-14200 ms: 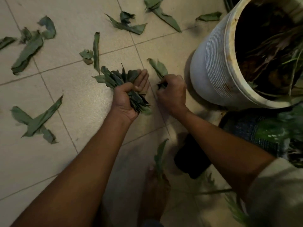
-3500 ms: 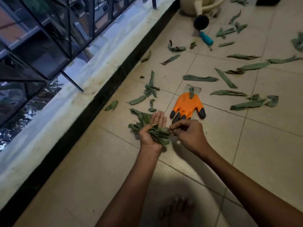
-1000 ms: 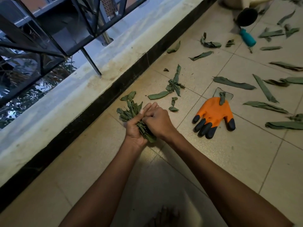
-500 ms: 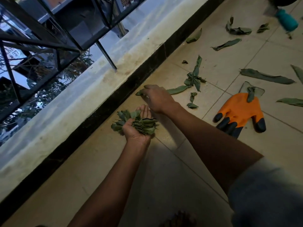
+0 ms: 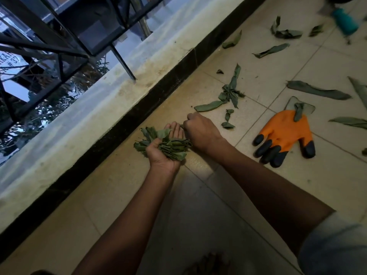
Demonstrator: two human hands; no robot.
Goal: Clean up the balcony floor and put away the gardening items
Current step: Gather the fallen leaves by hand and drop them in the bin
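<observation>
My left hand [image 5: 161, 158] lies palm up and grips a thick bunch of green leaves [image 5: 171, 146] just above the tiled floor. My right hand [image 5: 200, 132] sits right beside its fingertips, fingers curled round a small leaf that mostly stays hidden. Cut leaves litter the tiles: a knot of them [image 5: 230, 94] just beyond my hands, a small piece [image 5: 228, 121], and a long one [image 5: 317, 92] farther right. An orange gardening glove [image 5: 286, 133] with black fingertips lies flat to the right, a leaf scrap on its cuff.
A black curb [image 5: 139, 112] and a pale ledge [image 5: 89, 108] run diagonally on the left, under a dark metal railing [image 5: 59, 46]. A teal-handled tool [image 5: 345, 20] lies at the top right. My bare foot [image 5: 206, 264] shows at the bottom edge.
My right hand has drawn back from the curb to my left hand, and the small leaf that lay by the curb is gone from the floor. My left hand still holds the bunch.
</observation>
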